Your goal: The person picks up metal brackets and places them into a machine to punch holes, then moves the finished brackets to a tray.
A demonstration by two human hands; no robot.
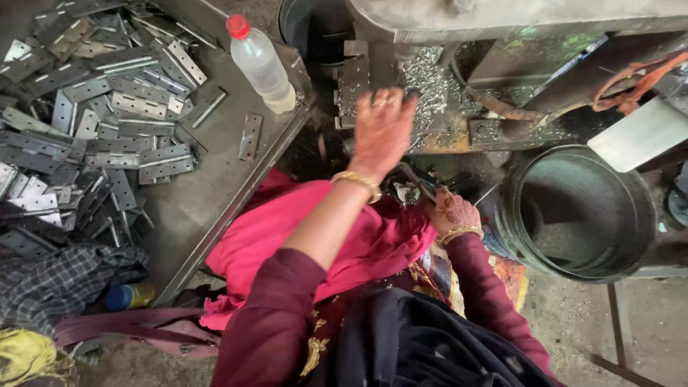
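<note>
My left hand (382, 129) reaches forward over the machine bed, fingers spread, just right of a metal hinge piece (352, 84) standing at the machine; I cannot tell if it touches it. My right hand (451, 210), patterned with henna, is lower by my lap, closed around a thin metal lever or handle (414, 179). Metal shavings (423, 82) lie beside the left hand's fingertips. A pink cloth (287, 229) covers my lap.
A metal tray table (215, 186) at left carries a heap of several flat metal hinges (93, 122) and a clear plastic bottle with a red cap (259, 64). A large dark bucket (577, 211) stands at right. A checked cloth (64, 279) lies at lower left.
</note>
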